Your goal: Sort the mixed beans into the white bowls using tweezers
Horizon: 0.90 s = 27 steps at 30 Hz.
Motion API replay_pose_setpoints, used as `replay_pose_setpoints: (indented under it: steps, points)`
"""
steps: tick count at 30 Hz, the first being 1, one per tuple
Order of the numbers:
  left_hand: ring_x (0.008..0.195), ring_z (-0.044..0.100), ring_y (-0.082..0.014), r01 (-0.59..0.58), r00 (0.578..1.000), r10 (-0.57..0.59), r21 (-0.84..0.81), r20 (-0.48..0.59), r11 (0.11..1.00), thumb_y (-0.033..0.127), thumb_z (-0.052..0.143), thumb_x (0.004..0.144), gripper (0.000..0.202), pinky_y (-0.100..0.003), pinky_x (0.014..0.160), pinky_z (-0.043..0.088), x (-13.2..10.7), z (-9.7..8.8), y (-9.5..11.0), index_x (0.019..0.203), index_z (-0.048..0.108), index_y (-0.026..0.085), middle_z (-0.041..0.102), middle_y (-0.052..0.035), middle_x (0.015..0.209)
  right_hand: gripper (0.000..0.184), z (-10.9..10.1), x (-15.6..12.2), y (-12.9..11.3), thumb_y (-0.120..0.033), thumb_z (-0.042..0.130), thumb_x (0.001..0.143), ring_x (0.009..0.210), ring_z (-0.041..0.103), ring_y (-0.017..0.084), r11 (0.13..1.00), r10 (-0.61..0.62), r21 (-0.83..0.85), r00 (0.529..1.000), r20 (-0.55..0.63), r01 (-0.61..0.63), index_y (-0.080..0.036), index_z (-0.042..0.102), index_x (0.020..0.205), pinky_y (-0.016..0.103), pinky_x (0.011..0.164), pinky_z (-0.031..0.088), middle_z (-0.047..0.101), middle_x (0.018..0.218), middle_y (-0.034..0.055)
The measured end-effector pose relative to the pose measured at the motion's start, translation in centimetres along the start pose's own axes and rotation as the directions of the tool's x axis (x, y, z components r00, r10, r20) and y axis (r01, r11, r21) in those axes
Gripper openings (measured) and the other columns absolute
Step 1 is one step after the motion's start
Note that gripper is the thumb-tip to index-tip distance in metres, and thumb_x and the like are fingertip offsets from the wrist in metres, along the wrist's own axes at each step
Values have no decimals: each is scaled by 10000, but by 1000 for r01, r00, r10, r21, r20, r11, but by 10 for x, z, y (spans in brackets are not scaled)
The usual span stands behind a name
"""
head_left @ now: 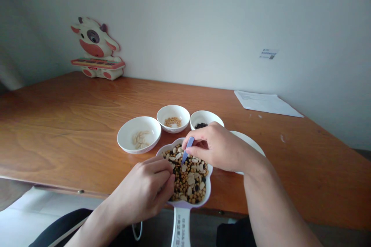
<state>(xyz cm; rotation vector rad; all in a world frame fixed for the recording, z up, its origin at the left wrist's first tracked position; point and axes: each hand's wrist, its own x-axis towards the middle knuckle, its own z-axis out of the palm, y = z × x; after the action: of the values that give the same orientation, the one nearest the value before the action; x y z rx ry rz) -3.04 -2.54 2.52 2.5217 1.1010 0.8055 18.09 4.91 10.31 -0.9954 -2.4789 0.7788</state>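
My right hand point(216, 146) pinches small purple tweezers point(188, 151), their narrow tip pointing down into a scalloped white-and-lilac pan point(209, 185) with a handle toward me. A mix of yellow beans, black beans and pale peanut halves point(191, 179) fills the pan. Over the pan's left side, my left hand point(150, 187) is closed with its fingertips at the beans; what it holds, if anything, is hidden. Behind the pan stand three white bowls: one with peanut halves point(140, 139), one with yellow beans point(173, 122), one with black beans point(201, 125) partly covered by my right hand.
A white plate point(246, 139) lies right of the pan, partly under my right forearm. White papers point(266, 103) rest by the wall at the back right. A cow-shaped toy keyboard point(97, 52) stands at the back left of the wooden table point(72, 123).
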Motion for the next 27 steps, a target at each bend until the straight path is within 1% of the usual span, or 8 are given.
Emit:
replay_pose_setpoints:
  steps: [3, 8, 11, 15, 19, 23, 25, 27]
  points:
    - [708, 578, -158, -11, 1000, 10, -12, -15, 1000, 122, 404, 988, 347, -285, 617, 473, 1, 0, -1, 684, 569, 139, 586, -50, 756, 144, 4, 2, -1, -151, 637, 853, 541, 552, 85, 999, -23, -26, 999, 36, 24, -202, 772, 849, 225, 514, 356, 713, 674, -22]
    - [691, 569, -152, -23, 1000, 23, -29, -2, 999, 122, 406, 986, 344, -278, 603, 463, 3, -1, -2, 680, 560, 142, 582, -47, 746, 148, 3, 3, 1, -139, 627, 850, 566, 567, 86, 999, -19, -37, 999, 50, 21, -192, 759, 812, 219, 523, 364, 720, 699, -15]
    - [675, 569, -151, -30, 999, 30, -31, 10, 999, 115, 405, 980, 335, -281, 594, 457, 5, -2, -3, 678, 550, 144, 582, -46, 739, 147, -1, 3, 3, -136, 623, 842, 548, 556, 86, 999, -2, -44, 999, 38, 4, -188, 749, 787, 211, 501, 352, 699, 657, -19]
    - [678, 573, -155, -48, 999, 48, -40, 2, 998, 97, 407, 969, 329, -284, 591, 464, 7, -4, -4, 678, 552, 144, 592, -51, 741, 144, -4, 4, 5, -139, 618, 842, 545, 552, 84, 999, -1, -52, 1000, 0, 1, -193, 750, 821, 205, 512, 376, 689, 649, -27]
    - [704, 556, -167, -111, 988, 105, -47, -113, 993, 46, 449, 929, 275, -306, 607, 482, 5, -2, -1, 702, 570, 145, 616, -61, 771, 144, -4, 8, 6, -151, 606, 854, 548, 555, 87, 999, 0, -53, 1000, -18, -1, -198, 739, 825, 205, 509, 379, 681, 646, -29]
    - [732, 563, -187, -144, 950, 135, -12, -283, 989, -8, 498, 865, 204, -317, 611, 506, -1, 5, 10, 788, 606, 147, 644, -65, 784, 139, -4, 10, 6, -148, 603, 857, 574, 571, 93, 999, -12, -31, 1000, -19, 11, -196, 720, 798, 210, 538, 393, 694, 669, -22]
    - [678, 556, -180, -133, 935, 143, 53, -323, 990, 11, 495, 869, 198, -314, 586, 511, -3, 11, 15, 800, 611, 155, 649, -50, 733, 139, -4, 10, 6, -138, 600, 856, 579, 575, 92, 1000, -12, -15, 1000, -23, 11, -193, 712, 795, 207, 540, 395, 700, 679, -21]
    - [662, 580, -193, -160, 922, 207, 166, -326, 973, 91, 470, 922, 197, -328, 587, 532, -5, 16, 16, 835, 632, 161, 670, -47, 717, 144, -3, 10, 7, -124, 597, 854, 581, 576, 88, 1000, -17, -7, 1000, -22, 17, -191, 708, 789, 205, 549, 396, 702, 685, -21]
